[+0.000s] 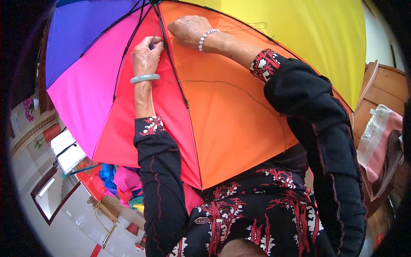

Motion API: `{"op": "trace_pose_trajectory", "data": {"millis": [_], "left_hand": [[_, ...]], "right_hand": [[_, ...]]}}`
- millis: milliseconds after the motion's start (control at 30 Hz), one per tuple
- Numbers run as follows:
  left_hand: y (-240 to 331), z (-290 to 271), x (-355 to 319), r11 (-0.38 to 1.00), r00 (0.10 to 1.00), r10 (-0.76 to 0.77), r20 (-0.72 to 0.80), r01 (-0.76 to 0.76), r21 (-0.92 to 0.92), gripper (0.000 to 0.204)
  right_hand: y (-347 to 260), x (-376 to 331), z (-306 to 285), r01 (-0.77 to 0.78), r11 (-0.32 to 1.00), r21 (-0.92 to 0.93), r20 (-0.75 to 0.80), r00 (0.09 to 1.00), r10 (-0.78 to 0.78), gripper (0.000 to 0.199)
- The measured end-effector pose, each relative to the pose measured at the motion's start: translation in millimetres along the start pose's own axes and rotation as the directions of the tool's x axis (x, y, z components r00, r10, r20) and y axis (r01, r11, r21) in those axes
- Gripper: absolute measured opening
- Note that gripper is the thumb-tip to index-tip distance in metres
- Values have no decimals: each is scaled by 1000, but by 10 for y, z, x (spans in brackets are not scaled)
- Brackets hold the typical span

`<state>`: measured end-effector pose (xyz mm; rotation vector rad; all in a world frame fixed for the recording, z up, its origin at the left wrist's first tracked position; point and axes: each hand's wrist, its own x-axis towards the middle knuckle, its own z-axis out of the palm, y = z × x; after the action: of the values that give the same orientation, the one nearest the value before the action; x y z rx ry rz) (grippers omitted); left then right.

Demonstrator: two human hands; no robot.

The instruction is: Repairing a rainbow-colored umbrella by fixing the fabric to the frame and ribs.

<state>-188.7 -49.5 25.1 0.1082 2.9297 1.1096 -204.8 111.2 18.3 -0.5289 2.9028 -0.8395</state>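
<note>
An open multicoloured umbrella [231,124] lies across my lap, inner side up, its dark metal ribs [173,64] running over the cloth. Above the red panel, my left hand [147,58] pinches a small pointed metal tool with a dark blue part [152,44]; its exact kind is not clear. Just right of the rib, over the orange panel, my right hand [191,31] is closed, and whatever its fingers hold is hidden. A thin dark thread [227,82] trails across the orange cloth toward my right sleeve. Another fine loop of thread [257,28] shows beyond my right wrist.
Bunched coloured cloth [122,180] lies at the lower left, near a white box [67,150]. On the right, a pink and clear plastic bag [379,143] rests by brown wooden furniture [387,88]. A dark-framed mirror or panel [53,195] stands at far left.
</note>
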Motion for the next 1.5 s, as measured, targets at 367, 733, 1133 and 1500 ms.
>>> {"op": "trace_pose_trajectory", "data": {"millis": [367,733,1133,1500], "left_hand": [[-167,52,71,969,969,246,6,-246,22,18],[-271,1,101,932,959,283,14,-279,234,12],[-200,23,69,949,959,282,-18,-276,153,12],[-95,-86,7,976,980,192,-61,-184,116,11]], "right_hand": [[-19,106,86,71,995,72,63,995,-76,16],[92,5,202,119,989,83,-229,969,-97,14],[162,-50,136,114,967,227,-284,958,-47,12],[246,10,30,57,953,298,-140,990,-16,15]]}}
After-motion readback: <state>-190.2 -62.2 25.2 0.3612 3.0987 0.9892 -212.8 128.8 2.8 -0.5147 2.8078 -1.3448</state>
